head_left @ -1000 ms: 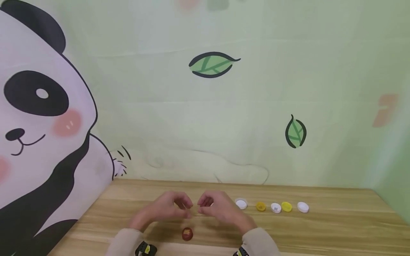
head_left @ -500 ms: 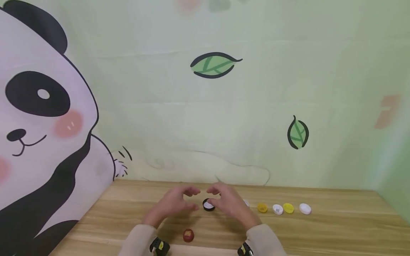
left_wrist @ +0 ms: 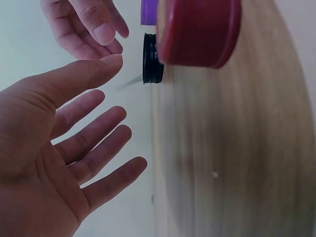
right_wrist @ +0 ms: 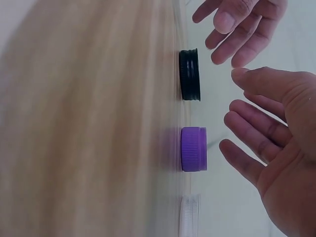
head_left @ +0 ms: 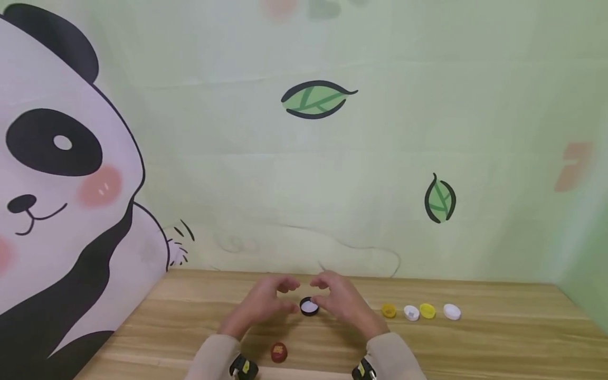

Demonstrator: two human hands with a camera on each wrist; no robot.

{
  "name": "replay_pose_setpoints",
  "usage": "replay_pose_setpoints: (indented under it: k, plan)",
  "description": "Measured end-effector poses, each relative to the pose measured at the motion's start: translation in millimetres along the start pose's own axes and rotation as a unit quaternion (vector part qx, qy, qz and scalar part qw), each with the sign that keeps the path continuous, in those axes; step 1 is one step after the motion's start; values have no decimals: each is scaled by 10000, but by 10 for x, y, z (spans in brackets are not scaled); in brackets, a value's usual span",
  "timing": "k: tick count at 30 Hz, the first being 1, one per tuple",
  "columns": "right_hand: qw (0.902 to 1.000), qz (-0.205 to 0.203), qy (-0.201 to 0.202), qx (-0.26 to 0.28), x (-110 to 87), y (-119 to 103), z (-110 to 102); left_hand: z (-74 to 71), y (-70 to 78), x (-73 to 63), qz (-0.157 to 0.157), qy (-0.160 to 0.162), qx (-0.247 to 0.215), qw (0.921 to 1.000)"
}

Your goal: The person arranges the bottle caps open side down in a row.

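Bare and holding nothing, my left hand [head_left: 266, 301] hovers over the table with its fingers spread. My right hand [head_left: 339, 301] faces it, its fingers also loose and empty. Between them on the table lies a black bottle cap [head_left: 309, 307], its hollow side up with a white inside; the right thumb partly overlaps it in the head view. A purple ribbed cap [right_wrist: 193, 149] stands beside the black one in the right wrist view; the right hand hides it in the head view. Nearer the front is a dark red cap [head_left: 278, 352] with yellowish marks on top.
On the right, a row of caps lies on the wooden table [head_left: 503, 338]: orange-yellow [head_left: 388, 311], small white [head_left: 411, 313], bright yellow [head_left: 427, 311] and larger white [head_left: 452, 312]. A translucent whitish cap [right_wrist: 189, 217] follows the purple one. A printed backdrop [head_left: 237, 158] stands behind.
Both hands have shifted right and their fingertips have parted. The black cap now shows between them. A white cap seen earlier beside the right hand is now hidden behind it.
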State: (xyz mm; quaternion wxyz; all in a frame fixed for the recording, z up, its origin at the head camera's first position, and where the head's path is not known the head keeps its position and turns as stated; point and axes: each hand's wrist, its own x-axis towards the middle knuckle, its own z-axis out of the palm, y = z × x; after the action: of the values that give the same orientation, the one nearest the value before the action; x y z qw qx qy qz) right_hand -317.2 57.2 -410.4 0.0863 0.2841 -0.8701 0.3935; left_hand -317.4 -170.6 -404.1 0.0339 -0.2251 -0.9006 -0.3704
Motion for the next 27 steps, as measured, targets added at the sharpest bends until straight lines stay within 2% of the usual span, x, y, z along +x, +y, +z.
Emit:
replay_pose_setpoints:
  k: [7,12,18,27]
  plan:
    - [9998,148,-106,-67,21,-11,-12,42,-6,-10,45,-103,-48,9999]
    - [9998,52,-172,-102,-3,11,-16,76,-9,-10,48,-304,-81,9995]
    - [9995,17,-246,-181,1,50,-11,96,-9,-15,-8,-383,-108,9992]
    - [9984,99,-445,-321,8,70,-7,130,-42,20,194,-509,-130,9984]
